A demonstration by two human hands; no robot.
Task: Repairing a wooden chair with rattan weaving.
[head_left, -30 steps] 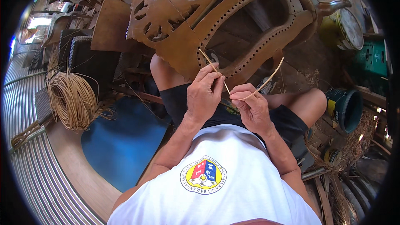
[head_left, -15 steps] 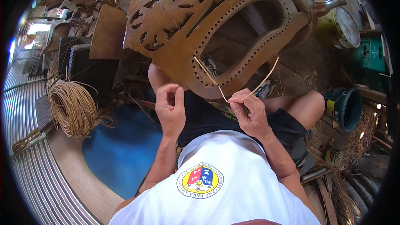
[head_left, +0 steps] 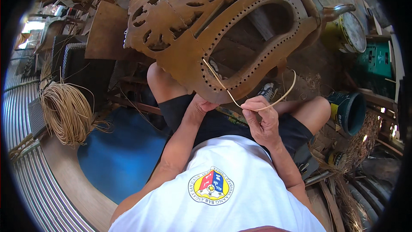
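Note:
A carved brown wooden chair frame (head_left: 171, 66) leans over my lap, a row of small holes lining its curved opening. My right hand (head_left: 262, 120) is closed in a pinch on a thin pale rattan strand (head_left: 227, 90). One end of the strand reaches across the frame's lower rim to the holes at the left of the opening. Its other part bends up to the right beyond my fingers. At the frame's bottom edge is my left hand (head_left: 203, 104), its fingertips hidden under the wood, so what they hold cannot be seen.
A coil of rattan (head_left: 66, 112) stands at the left, beside a blue surface (head_left: 122, 157). To the right are a dark open bucket (head_left: 354, 114), a green crate (head_left: 376, 62) and a lidded pail (head_left: 349, 32). Loose fibres (head_left: 358, 148) lie near the bucket.
My left hand has moved right and forward, from free air to the frame's lower edge, its fingers going under it. The strand's free part now curves farther right; my right hand keeps its pinch.

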